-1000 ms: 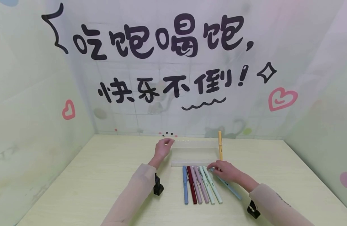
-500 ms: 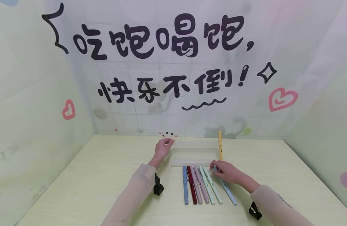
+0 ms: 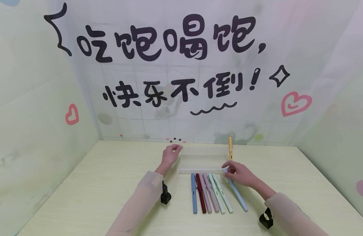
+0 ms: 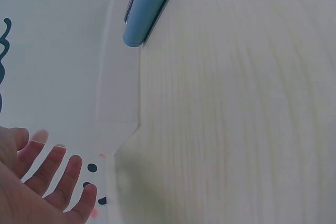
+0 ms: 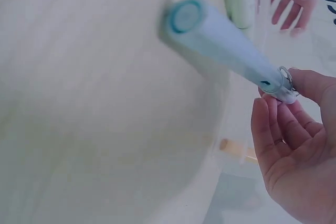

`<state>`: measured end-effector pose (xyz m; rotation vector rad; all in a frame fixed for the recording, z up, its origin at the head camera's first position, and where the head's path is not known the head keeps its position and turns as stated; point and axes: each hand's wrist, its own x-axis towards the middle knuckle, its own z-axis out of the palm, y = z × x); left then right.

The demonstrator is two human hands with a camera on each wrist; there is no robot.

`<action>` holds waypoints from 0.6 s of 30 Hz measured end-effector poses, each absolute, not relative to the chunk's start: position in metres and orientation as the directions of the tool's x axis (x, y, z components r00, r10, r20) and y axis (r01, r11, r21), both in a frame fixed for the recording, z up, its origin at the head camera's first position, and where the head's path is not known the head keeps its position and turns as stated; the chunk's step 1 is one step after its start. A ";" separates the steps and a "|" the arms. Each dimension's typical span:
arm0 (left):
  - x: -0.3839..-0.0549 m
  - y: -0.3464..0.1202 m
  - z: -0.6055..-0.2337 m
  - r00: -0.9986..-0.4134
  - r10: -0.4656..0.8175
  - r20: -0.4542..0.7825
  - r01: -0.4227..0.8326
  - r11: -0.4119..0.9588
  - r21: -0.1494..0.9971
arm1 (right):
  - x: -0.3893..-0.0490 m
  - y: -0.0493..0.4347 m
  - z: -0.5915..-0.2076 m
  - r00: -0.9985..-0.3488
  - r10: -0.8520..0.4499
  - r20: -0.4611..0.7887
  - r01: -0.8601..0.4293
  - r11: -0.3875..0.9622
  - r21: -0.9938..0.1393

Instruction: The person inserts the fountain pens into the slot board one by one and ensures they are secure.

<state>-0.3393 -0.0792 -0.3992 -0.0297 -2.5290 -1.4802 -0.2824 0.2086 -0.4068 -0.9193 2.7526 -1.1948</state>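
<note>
the light blue pen (image 3: 236, 193), smooth, teal-ringed at its near end and silver-clipped at the other, slants just before the clear rack (image 3: 200, 171), pinched at its far end by the right hand (image 3: 240, 173). beside it six capped pens (image 3: 210, 193) lie on the pale, grained table (image 3: 116, 183). beyond, the left hand (image 3: 171, 154) pinches the rack's left end, before pale walls (image 3: 134, 129) with black characters (image 3: 185, 90) and pink hearts (image 3: 296, 105).

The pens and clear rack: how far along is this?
Early, it seems. Looks done: the yellow pen, upright at the right end of the clear rack. In hand: the light-blue pen, held by the right hand. Apparently left: six pens lying in front of the rack.
</note>
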 end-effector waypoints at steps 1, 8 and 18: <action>-0.339 -0.079 -0.399 -0.977 -0.088 0.192 0.124 0.496 0.859 | -0.283 0.210 -0.406 -0.834 -0.510 0.211 -0.497 0.528 -0.689; -0.339 -0.080 -0.400 -0.975 -0.089 0.201 0.131 0.497 0.858 | -0.283 0.215 -0.391 -0.854 -0.489 0.177 -0.414 0.433 -0.801; -0.340 -0.079 -0.400 -0.978 -0.089 0.187 0.120 0.493 0.861 | -0.289 0.221 -0.376 -0.853 -0.470 0.227 -0.442 0.422 -0.792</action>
